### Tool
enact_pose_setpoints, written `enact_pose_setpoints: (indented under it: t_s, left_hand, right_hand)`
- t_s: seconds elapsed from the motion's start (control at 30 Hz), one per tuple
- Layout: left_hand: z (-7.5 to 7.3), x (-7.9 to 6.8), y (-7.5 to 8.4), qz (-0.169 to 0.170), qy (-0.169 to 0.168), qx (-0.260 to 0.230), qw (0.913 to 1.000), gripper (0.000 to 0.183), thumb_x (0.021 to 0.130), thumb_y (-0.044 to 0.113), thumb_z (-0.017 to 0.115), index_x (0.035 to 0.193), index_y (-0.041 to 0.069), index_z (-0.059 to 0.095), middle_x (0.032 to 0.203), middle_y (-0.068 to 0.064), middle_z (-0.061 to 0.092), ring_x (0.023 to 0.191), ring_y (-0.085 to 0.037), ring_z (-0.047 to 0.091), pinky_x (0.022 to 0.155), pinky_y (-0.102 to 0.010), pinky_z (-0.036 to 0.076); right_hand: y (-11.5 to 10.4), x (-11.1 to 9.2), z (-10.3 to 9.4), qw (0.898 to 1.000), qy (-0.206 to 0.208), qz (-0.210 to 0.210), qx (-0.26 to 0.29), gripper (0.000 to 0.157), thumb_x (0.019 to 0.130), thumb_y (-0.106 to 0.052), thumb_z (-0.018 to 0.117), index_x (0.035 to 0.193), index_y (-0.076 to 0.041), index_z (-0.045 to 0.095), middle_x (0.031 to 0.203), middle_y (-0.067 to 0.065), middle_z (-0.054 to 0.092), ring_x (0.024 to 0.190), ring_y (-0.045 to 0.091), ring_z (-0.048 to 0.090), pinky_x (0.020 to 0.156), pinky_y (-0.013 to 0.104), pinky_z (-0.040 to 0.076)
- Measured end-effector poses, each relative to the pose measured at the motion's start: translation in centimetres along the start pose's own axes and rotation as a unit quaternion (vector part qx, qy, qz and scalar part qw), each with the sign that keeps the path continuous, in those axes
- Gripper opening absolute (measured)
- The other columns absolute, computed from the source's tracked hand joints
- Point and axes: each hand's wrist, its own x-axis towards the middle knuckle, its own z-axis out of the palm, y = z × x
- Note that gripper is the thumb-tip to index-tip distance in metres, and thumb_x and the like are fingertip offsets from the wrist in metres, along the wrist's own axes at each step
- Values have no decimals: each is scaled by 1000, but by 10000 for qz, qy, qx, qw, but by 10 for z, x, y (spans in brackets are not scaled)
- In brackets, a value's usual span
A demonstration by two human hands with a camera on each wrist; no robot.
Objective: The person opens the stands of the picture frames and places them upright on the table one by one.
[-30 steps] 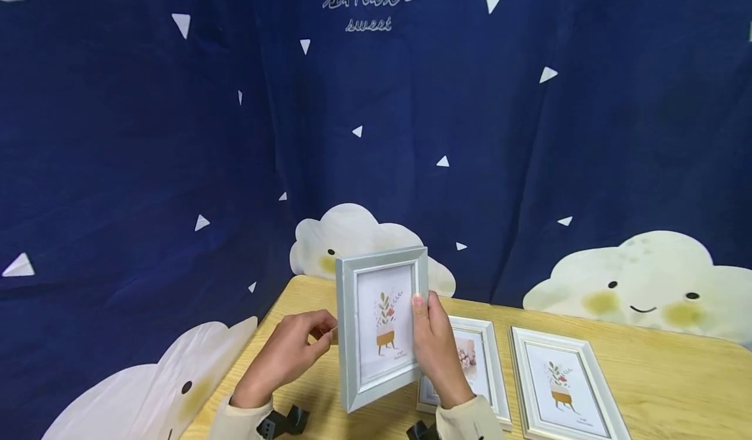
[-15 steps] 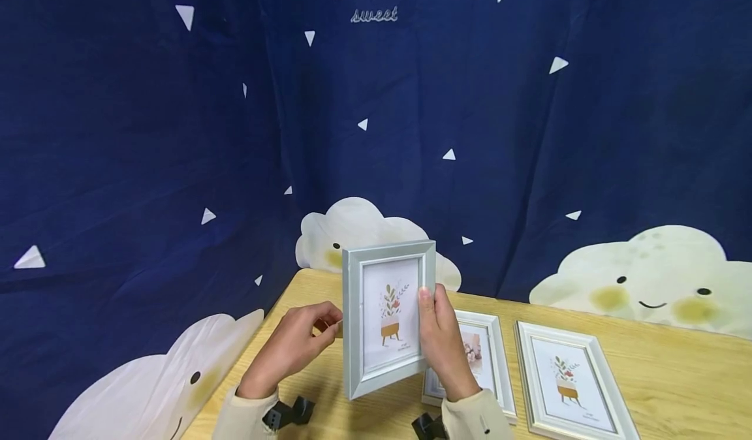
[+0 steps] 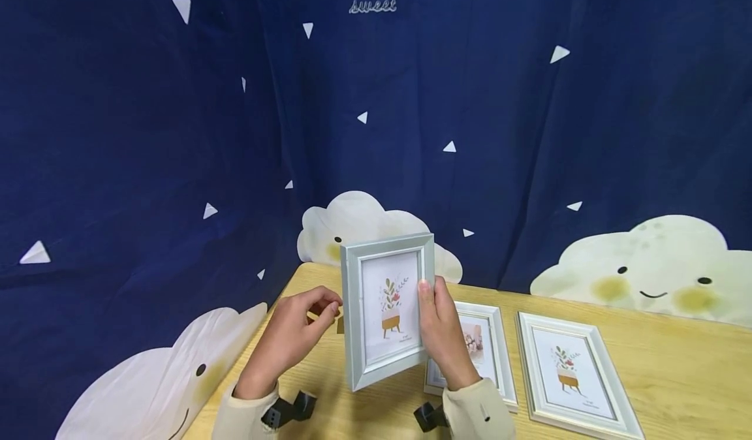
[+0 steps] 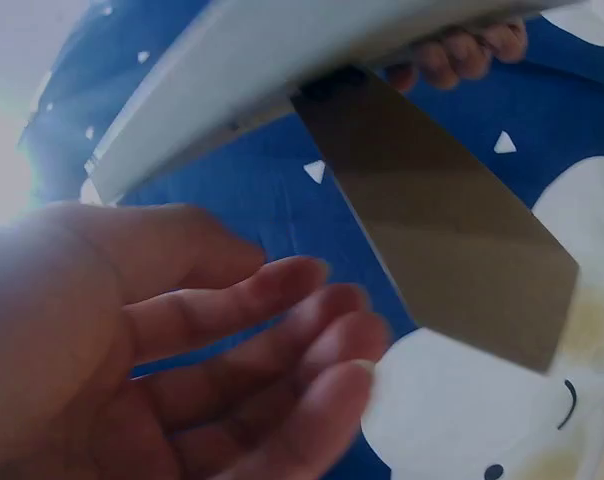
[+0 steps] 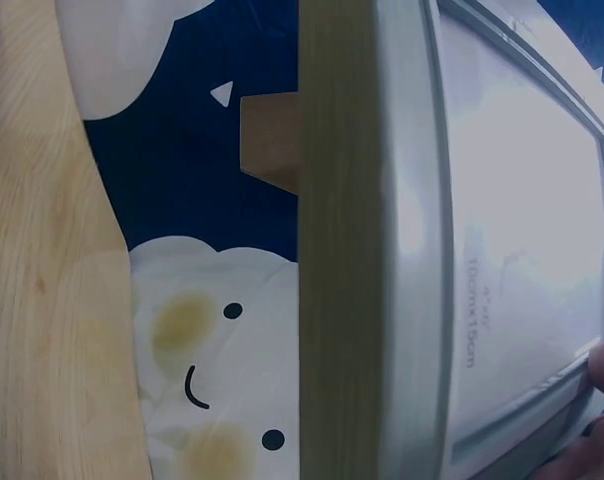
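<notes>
My right hand (image 3: 444, 337) grips the right edge of a pale blue-grey picture frame (image 3: 389, 309), thumb on the front and fingers behind. The frame stands upright above the table, its flower-pot print facing me. From its back, a flat brown stand leg (image 4: 447, 220) swings outward, seen full length in the left wrist view. Beside it, my left hand (image 3: 294, 337) has loosely bent fingers (image 4: 332, 315) with nothing between them, apart from the leg. In the right wrist view the frame's side hides part of the leg (image 5: 269, 142).
On the wooden table (image 3: 681, 361) lie two more frames: a white one with a pink flower print (image 3: 473, 343), partly behind my right hand, and a white one with a flower-pot print (image 3: 578, 371) at right. A dark blue cloud-patterned curtain (image 3: 388, 100) hangs behind.
The left fingers have come away from the stand leg, which now shows beside the frame's left edge. My right hand keeps its grip on the frame. The head view has tilted slightly.
</notes>
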Motion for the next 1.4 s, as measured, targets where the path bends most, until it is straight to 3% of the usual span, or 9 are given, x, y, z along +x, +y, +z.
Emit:
enact_pose_setpoints:
  t_s: [0.17,0.27,0.43,0.7,1.0,1.2,1.4]
  left_hand:
    - [-4,-3,14,20,687,-884,9937,10,96,15,60,99,13,70,80,5,68,71,-12,66,58,-25,54]
    - [-5,-6,21,176,923,-1296,9871,14,96,17,61,105,12,69,85,0,69,73,-16,68,58,-28,55]
    - [-5,-6,27,335,1063,-1353,9845,21,92,18,66,112,11,67,91,0,68,77,-13,67,57,-29,56]
    - [-5,-7,23,247,1310,-1033,9857,21,88,21,72,107,13,67,82,5,68,72,-8,65,58,-28,54]
    - [-8,-6,22,3,1124,-694,9912,21,84,17,76,102,12,67,75,6,67,66,-5,63,59,-26,54]
    - [-10,-8,22,-243,685,-334,9968,24,83,13,76,103,11,64,73,7,65,64,-3,63,60,-22,54]
    - [-12,-9,20,-237,259,31,9994,29,83,13,76,108,11,60,73,8,64,64,-3,62,61,-25,54]
  right_hand:
    - [-1,0,1,10000,-45,49,7,31,105,-29,35,115,-4,51,93,12,57,83,20,55,77,34,45]
    - [-1,-2,2,9999,-138,65,30,32,105,-30,35,116,-5,51,94,11,57,84,20,55,78,35,46]
    - [1,-1,4,9995,-315,-6,38,32,105,-32,34,118,-7,50,93,11,57,84,20,56,78,36,46]
    - [7,-1,9,9987,-503,-104,-5,31,105,-32,35,117,-8,50,91,10,57,81,19,57,75,34,48]
    - [13,2,3,9965,-821,-112,-66,28,103,-32,42,116,-11,55,92,9,61,81,19,61,73,35,50]
    - [16,3,-5,9937,-1103,-30,-180,28,102,-28,48,121,-9,57,100,9,64,87,18,62,75,34,51]
    - [18,6,-9,9906,-1274,230,-448,27,101,-29,51,119,-12,60,100,6,65,88,17,62,79,35,50]
